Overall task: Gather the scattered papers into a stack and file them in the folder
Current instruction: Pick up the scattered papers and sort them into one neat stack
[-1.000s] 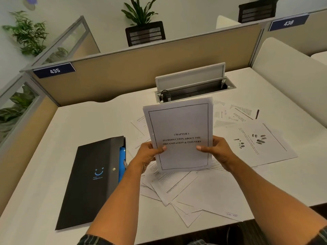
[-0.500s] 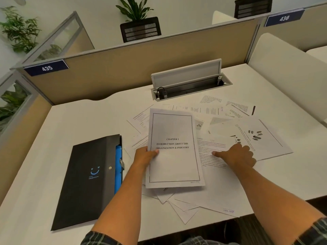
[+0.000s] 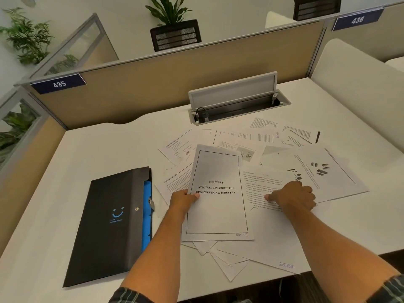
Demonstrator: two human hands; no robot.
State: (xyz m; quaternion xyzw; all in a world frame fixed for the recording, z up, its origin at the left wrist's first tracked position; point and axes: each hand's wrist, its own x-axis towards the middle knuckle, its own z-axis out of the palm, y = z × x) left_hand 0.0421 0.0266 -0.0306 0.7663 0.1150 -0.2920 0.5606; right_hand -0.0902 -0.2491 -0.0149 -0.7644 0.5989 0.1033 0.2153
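Papers, white printed sheets (image 3: 258,136), lie fanned over the middle and right of the white desk (image 3: 109,149), overlapping, a few corners hanging past the near edge. Gathering step is in hand, early: one pick in the stack so far, the rest loose.

Left hand (image 3: 182,199) pinches the bordered title sheet headed "CHAPTER 1" (image 3: 217,193) at its left edge, thumb on top, fingers under. Could be more than one sheet in that pinch; can't tell. Sheet sits tilted over the pile, just right of the folder.

Right hand (image 3: 293,196) is down on a white text-covered page (image 3: 262,182) beside the title sheet, fingers curled, thumb pressed on the print. Looks like a pinch forming; whether the page is off the desk yet is unclear.

Black flat folder with blue smiley logo and blue inner pockets (image 3: 113,219) lies closed on the left, snap tab at its right edge, apart from both hands.

Likely next move: lift the text page, slide it under or onto the title sheet, align edges in the left grip. Then the far sheets near the open cable tray (image 3: 238,108). Thin paper flat on a smooth top is hard to get under; a drag to the edge or a curl of a corner would help. Filing is well off: the folder needs unsnapping first.
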